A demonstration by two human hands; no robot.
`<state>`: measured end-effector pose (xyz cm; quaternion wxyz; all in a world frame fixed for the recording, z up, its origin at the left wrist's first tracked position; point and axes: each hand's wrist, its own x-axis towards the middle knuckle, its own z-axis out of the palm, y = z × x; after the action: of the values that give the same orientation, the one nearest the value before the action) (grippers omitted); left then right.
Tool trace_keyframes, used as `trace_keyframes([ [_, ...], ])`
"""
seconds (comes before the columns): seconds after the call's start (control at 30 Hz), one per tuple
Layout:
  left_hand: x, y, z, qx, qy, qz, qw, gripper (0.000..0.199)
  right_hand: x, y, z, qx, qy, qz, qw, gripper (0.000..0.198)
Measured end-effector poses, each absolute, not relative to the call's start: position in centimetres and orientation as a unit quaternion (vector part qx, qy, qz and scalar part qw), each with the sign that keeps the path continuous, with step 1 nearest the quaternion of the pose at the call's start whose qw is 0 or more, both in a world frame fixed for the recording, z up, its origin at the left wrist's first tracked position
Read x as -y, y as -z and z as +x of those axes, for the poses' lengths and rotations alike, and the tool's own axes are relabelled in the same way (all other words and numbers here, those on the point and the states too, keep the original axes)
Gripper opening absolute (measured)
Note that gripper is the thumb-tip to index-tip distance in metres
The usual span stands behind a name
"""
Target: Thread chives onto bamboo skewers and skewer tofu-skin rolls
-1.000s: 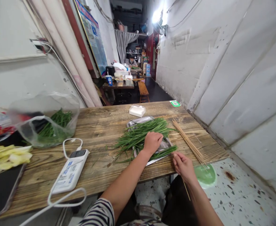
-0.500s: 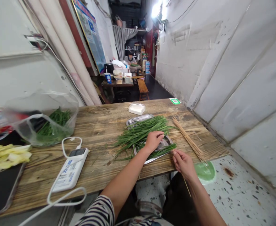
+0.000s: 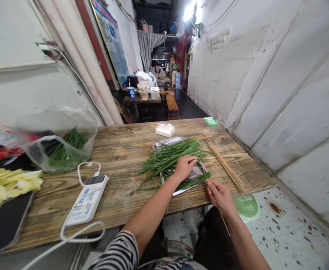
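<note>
And here the right hand (image 3: 220, 193) is working just off the counter's near edge, its grip pinching a thin skewer (image 3: 225, 223) between thumb and fingers, the lower end sticking out below the hand and the upper part pointing toward the greens! The left hand (image 3: 185, 167) is reaching over the long greens (image 3: 172, 157), fingers curling in toward the thumb; whether that grip is pinching anything, I can't tell. The greens are lying in a loose heap right of the counter's middle, and a smaller bunch (image 3: 194, 182) is resting nearer the near edge, in a metal tray (image 3: 183, 192), its tips ending just beside the right hand.

Over to the right, a bundle of skewers (image 3: 226, 167) is slanting toward the near right corner, its ends poking past the edge. A white pack of tissues (image 3: 165, 129) is sitting near the far edge, and a green-bordered card (image 3: 211, 120) is lying at the far right corner. Toward the left side, a white power bank (image 3: 87, 204) is trailing its cable over the near edge, a clear bag (image 3: 93, 150) is holding more greens, and pale yellow leaves (image 3: 9, 183) are lying beside a dark phone (image 3: 7, 221).
</note>
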<state>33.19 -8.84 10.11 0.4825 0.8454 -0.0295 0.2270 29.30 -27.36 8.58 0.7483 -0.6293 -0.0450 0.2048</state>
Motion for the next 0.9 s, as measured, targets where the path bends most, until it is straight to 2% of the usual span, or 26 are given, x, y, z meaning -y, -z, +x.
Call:
trace_keyframes([
  [0.7, 8.71, -9.82, 33.39, 0.038, -0.243, 0.849, 0.468, 0.016, 27.22, -8.78, 29.39, 0.044, -0.206, -0.637, 0.742, 0.052],
  [0.9, 8.70, -9.63, 33.34, 0.082, -0.259, 0.850, 0.451, 0.016, 27.19, -8.56, 29.41, 0.044, -0.202, -0.632, 0.747, 0.052],
])
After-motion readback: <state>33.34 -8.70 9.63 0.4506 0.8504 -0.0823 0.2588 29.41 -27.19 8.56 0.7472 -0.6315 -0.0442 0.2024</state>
